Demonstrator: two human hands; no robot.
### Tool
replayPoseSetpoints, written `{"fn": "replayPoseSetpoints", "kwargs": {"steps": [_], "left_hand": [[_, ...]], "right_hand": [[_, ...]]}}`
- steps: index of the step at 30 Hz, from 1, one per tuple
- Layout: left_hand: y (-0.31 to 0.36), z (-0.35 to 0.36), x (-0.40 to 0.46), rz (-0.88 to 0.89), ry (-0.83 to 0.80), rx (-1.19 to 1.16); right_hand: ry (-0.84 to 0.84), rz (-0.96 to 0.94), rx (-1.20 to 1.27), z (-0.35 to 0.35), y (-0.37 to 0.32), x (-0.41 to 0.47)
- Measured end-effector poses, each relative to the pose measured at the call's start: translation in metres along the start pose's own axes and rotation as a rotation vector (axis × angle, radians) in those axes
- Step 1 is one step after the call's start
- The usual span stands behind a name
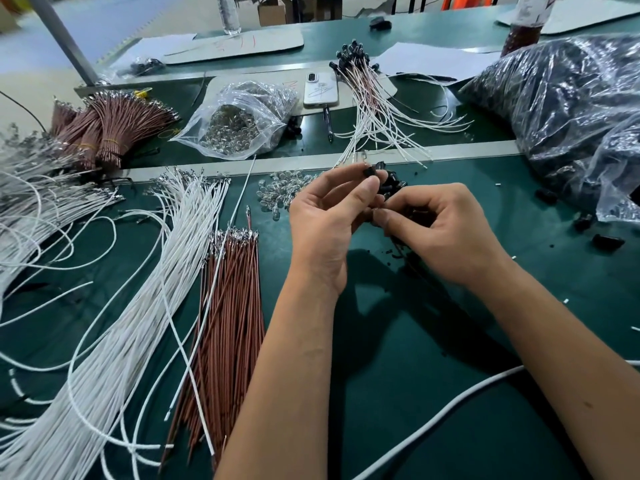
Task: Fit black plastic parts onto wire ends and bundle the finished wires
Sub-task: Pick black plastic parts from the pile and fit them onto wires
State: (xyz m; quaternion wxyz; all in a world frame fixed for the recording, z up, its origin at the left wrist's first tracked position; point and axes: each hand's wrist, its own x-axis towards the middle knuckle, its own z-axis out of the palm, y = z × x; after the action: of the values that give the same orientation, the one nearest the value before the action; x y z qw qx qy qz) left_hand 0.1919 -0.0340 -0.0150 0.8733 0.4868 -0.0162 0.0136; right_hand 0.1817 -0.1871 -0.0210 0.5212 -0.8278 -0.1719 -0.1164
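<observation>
My left hand (pixel 327 216) pinches a small black plastic part (pixel 370 172) between thumb and fingertips, above the green table. My right hand (pixel 440 226) is curled over a heap of black plastic parts (pixel 394 183), its fingers gripping some of them. To the left lie loose brown wires (pixel 230 299) and a wide fan of white wires (pixel 138 306), all with metal terminals at their far ends. Finished wires with black parts fitted (pixel 367 84) lie spread out at the back centre.
An open clear bag of glass bulbs (pixel 239 123) sits behind, with loose bulbs (pixel 277 192) near my left hand. Tied brown wire bundles (pixel 104 133) are back left. A big bag of black parts (pixel 571 116) fills the right. A phone (pixel 320 90) and a white cable (pixel 450 403) lie nearby.
</observation>
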Motion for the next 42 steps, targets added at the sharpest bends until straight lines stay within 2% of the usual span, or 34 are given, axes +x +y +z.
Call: {"fn": "replayPoseSetpoints", "kwargs": {"steps": [4,13,23,29,42], "left_hand": [[0.003,-0.002,0.001,-0.057,0.041,-0.073],[0.009,-0.002,0.001,-0.181,-0.023,-0.222],[0.011,-0.001,-0.001,-0.202,0.021,-0.239],[0.011,-0.001,-0.002,-0.181,0.014,-0.163],[0.011,0.0,-0.002,-0.159,-0.024,-0.216]], "right_hand": [[-0.035,-0.007,-0.003,-0.001,-0.001,-0.001],[-0.044,0.002,0.054,-0.002,0.0,0.0],[-0.067,-0.01,0.058,-0.002,-0.001,0.0],[-0.072,-0.014,0.061,-0.003,-0.001,0.0],[-0.067,-0.014,0.057,-0.005,0.002,0.001]]}}
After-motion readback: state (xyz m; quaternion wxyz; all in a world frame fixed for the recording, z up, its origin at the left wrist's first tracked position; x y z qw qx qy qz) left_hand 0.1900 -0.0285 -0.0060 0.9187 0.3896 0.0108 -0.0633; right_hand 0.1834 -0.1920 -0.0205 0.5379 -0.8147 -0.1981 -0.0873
